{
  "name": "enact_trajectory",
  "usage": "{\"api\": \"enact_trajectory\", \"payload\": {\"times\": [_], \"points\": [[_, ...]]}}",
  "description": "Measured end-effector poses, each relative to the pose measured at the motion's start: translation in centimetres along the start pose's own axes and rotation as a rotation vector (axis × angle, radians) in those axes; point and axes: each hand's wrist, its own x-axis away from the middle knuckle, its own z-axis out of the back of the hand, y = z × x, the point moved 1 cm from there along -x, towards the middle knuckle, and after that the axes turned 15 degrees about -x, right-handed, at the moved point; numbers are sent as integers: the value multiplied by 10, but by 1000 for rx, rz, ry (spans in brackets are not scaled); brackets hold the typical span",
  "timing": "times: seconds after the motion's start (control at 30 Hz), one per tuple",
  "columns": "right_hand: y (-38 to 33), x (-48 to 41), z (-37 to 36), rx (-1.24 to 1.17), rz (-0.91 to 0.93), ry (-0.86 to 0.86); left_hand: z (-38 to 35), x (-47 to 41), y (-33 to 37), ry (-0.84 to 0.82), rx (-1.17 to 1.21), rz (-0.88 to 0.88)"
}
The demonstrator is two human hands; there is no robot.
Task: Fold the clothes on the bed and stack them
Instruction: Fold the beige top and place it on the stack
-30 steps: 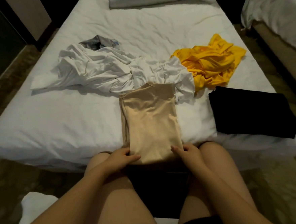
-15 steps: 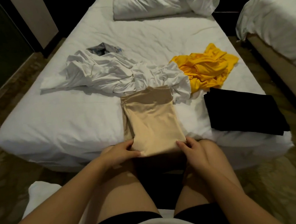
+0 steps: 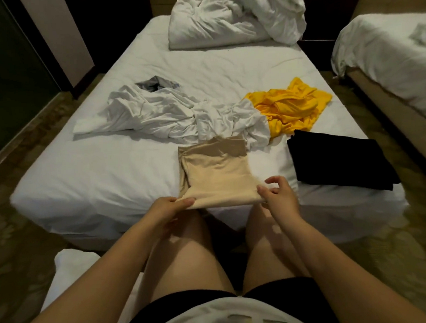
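1. A person is sitting at the foot of the bed [image 3: 102,176], bare knees pointing towards its near edge.
2. The beige garment [image 3: 215,176] is lying part-folded on the sheet at the near edge, straight ahead at 12 o'clock from the knees. Its near hem is being held just off the mattress.
3. The left hand [image 3: 168,209] is pinching the hem's corner at the garment's 7 o'clock. The thumb is lying flat on top and the fingers are tucked beneath the cloth, mostly hidden.
4. The right hand [image 3: 281,199] is pinching the corner at 5 o'clock between thumb and forefinger. The other fingers are curling loosely, spread apart above the cloth.
5. A crumpled white garment [image 3: 176,113] is sprawling from 10 to 12 o'clock of the beige one, touching its far edge.
6. A grey garment [image 3: 154,83] is peeking out behind the white one, at 11 o'clock.
7. A bunched yellow garment [image 3: 289,108] is lying at 1 o'clock, touching the white one.
8. A folded black garment [image 3: 338,160] is resting at 3 o'clock, apart from the beige one, near the bed's right edge.
9. A white duvet [image 3: 234,16] is heaping up at the far end, at 12 o'clock.
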Motion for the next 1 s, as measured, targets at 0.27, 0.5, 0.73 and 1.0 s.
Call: {"api": "enact_trajectory", "payload": {"times": [0.27, 0.5, 0.73, 1.0], "points": [[-8, 27, 7, -5, 82, -5, -7, 21, -9, -82, 416, 192], [13, 43, 23, 125, 96, -86, -25, 30, -27, 14, 506, 213], [18, 48, 29, 209, 94, -160, -24, 37, -32, 70, 440, 125], [12, 65, 40, 284, 104, -336, -18, 49, -41, -111, 298, -117]]}}
